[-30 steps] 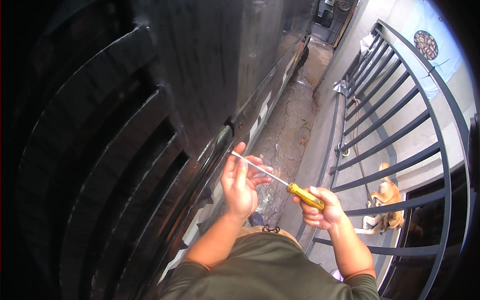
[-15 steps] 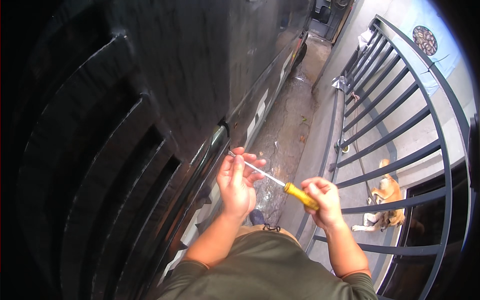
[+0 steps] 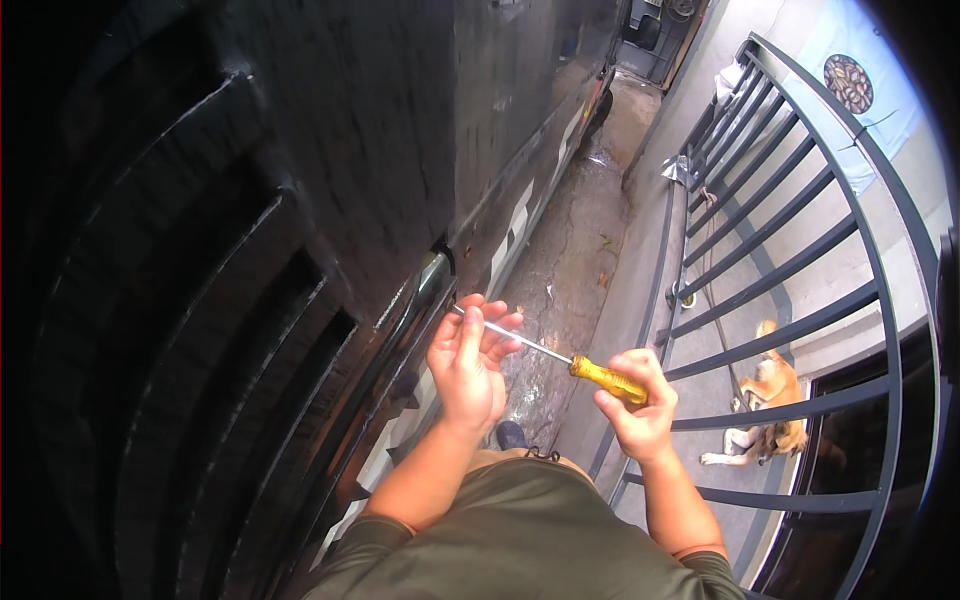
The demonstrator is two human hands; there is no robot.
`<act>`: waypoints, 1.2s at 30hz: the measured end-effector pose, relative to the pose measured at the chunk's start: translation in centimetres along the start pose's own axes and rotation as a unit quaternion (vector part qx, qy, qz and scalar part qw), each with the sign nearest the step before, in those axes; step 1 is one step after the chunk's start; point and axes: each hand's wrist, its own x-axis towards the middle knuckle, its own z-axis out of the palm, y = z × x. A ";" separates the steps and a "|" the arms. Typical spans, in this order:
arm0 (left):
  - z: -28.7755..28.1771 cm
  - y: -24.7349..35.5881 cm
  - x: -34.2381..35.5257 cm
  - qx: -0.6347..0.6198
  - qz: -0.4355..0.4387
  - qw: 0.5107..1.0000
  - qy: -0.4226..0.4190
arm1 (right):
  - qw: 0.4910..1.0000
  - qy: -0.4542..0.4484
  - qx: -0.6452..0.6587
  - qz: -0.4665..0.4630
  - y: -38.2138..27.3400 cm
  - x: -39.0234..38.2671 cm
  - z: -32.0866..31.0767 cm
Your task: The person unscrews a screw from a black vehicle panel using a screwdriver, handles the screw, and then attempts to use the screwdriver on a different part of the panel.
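Observation:
A screwdriver with a yellow handle point(image 3: 592, 371) and a slim metal shaft lies at a slant across the centre. My right hand point(image 3: 640, 415) is closed round the handle, its thumb to the left. My left hand point(image 3: 466, 375) has thumb and forefinger at the shaft's tip, the other fingers loosely curled. The tip reaches the edge of the dark metal body point(image 3: 380, 130) on the left, beside a short metal tube point(image 3: 430, 275); whether it touches anything there is hard to tell.
Slotted dark panels point(image 3: 180, 300) fill the left. A narrow wet concrete path point(image 3: 570, 250) runs ahead. On the right, behind a grey metal railing point(image 3: 780, 315), a tan-and-white dog point(image 3: 770, 390) lies near a dark window point(image 3: 830, 470), below a pale blue banner point(image 3: 865, 40).
Both hands and the screwdriver have shifted slightly left, the tip closer to the dark body. My right hand's fingers and thumb have changed position on the handle, turned differently.

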 end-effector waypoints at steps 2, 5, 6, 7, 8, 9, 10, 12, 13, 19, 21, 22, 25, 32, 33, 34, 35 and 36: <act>-0.6 -0.1 0.1 0.000 0.002 1.000 0.005 | 0.928 -0.039 0.263 0.261 0.3 -0.1 -1.2; -0.7 -0.2 0.2 0.018 0.008 1.000 -0.006 | 0.719 -0.114 0.455 0.513 1.1 -0.6 -2.0; -0.4 0.0 0.2 0.008 0.000 1.000 -0.005 | 0.887 -0.079 0.282 0.356 0.9 -1.2 -1.1; -0.3 0.1 0.0 0.000 -0.007 1.000 -0.005 | 0.981 -0.037 0.087 0.170 0.5 -1.4 -0.5; -0.2 0.1 0.0 0.001 -0.008 1.000 -0.005 | 0.993 -0.015 0.107 0.043 1.4 -1.3 -0.2; -0.2 0.2 0.1 -0.003 -0.006 1.000 -0.011 | 0.993 -0.015 0.108 0.043 1.1 -1.5 0.2; -0.2 0.2 0.1 -0.007 -0.005 1.000 -0.018 | 0.977 0.036 0.185 0.096 0.6 -1.6 1.1; -0.7 0.0 0.2 -0.002 -0.001 1.000 -0.011 | 0.898 0.083 0.334 0.276 -1.2 -0.8 1.9; -0.8 -0.1 0.4 0.001 0.002 1.000 -0.008 | 0.898 0.081 0.334 0.275 -0.5 -0.8 1.2; 0.4 0.3 0.0 -0.012 0.001 1.000 0.000 | 0.969 0.091 0.220 0.073 1.6 -1.6 2.1; 0.3 0.1 -0.1 -0.011 -0.006 1.000 0.008 | 0.959 0.117 0.246 0.072 1.2 -1.6 2.2; 0.0 0.1 -0.1 -0.012 -0.008 1.000 0.020 | 0.930 0.080 0.314 0.174 0.4 -1.3 1.7; -0.6 -0.3 0.1 -0.009 -0.014 0.999 0.028 | 0.828 -0.020 0.399 0.393 0.7 -1.1 -0.8; -0.6 -0.3 -0.1 -0.001 -0.028 0.999 0.035 | 1.000 0.008 0.021 -0.013 0.8 -0.7 -0.3; -0.9 -0.5 0.0 0.009 -0.023 0.999 0.044 | 0.974 -0.018 0.129 0.187 1.1 -0.6 -0.9; -1.0 -0.6 0.1 0.018 -0.019 0.998 0.054 | 0.896 -0.042 0.230 0.377 1.4 -0.6 -1.5; -1.0 -0.6 0.0 0.019 -0.018 0.998 0.053 | 0.771 -0.065 0.318 0.547 1.5 -0.5 -1.8; -0.9 -0.6 -0.1 0.014 -0.018 0.998 0.058 | 0.846 -0.076 0.253 0.462 0.9 -1.0 -1.1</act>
